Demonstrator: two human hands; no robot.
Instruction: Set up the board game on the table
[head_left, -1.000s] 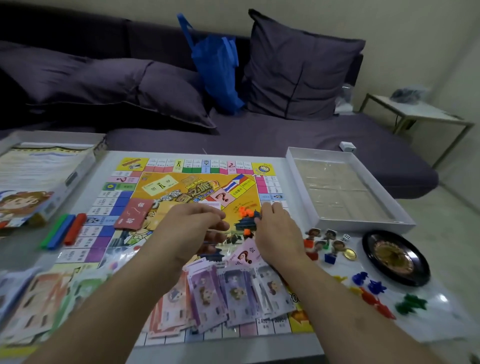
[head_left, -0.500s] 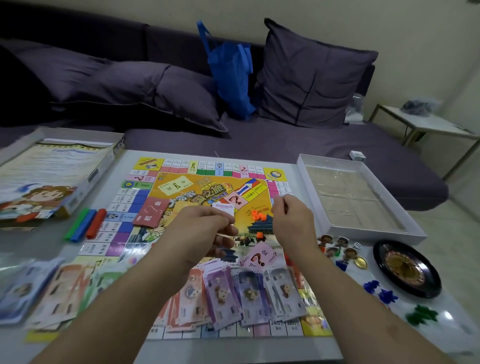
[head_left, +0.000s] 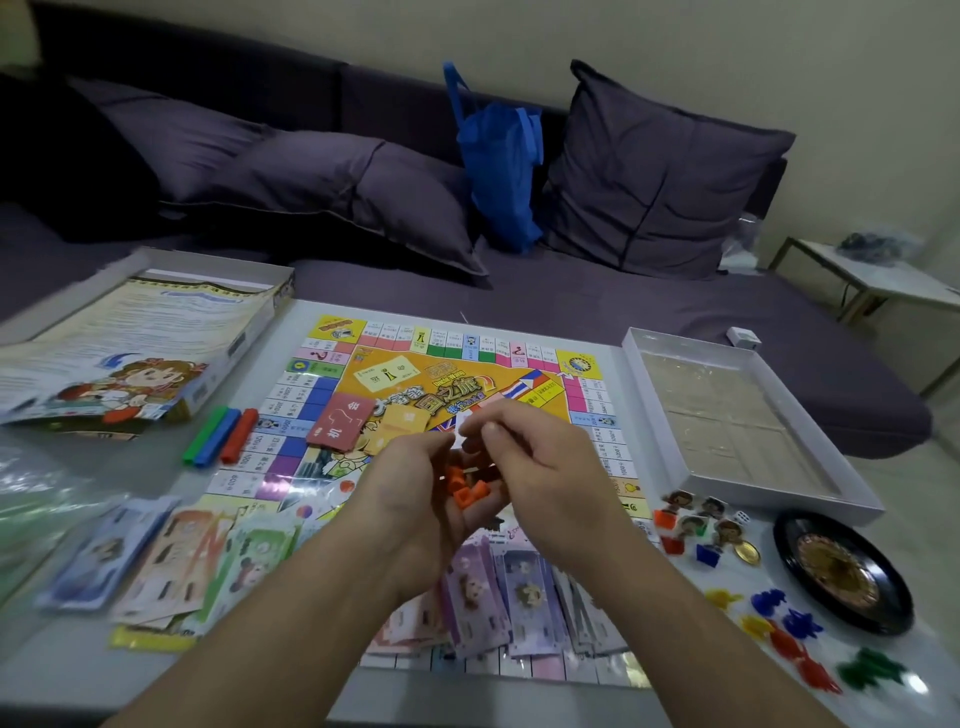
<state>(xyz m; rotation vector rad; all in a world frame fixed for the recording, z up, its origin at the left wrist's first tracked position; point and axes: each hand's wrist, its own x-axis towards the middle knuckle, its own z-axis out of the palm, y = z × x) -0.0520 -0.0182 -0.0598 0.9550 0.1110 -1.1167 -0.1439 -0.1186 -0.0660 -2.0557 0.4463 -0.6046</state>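
Observation:
The colourful game board (head_left: 322, 384) lies flat in the middle of the white table. Above its centre my two hands meet. My left hand (head_left: 415, 499) is cupped, palm up, and holds several small orange pieces (head_left: 462, 491). My right hand (head_left: 540, 467) pinches a small white bit (head_left: 464, 434) just above them, against the left fingertips; what it is I cannot make out. A red card deck (head_left: 340, 421) and an orange deck (head_left: 400, 423) sit on the board. Fanned paper money (head_left: 498, 597) covers the board's near edge.
The box lid (head_left: 130, 353) lies at the left, the white box tray (head_left: 727, 415) at the right. Green, blue and red sticks (head_left: 221, 436) lie beside the board. More banknotes (head_left: 156, 561) lie at near left. Character pawns (head_left: 696, 525), a roulette wheel (head_left: 841, 571) and coloured plastic pieces (head_left: 779, 623) are at near right.
Both hands have lifted off the board and come together. The orange pieces that lay on the board are now in my left palm, and my right hand pinches the white bit.

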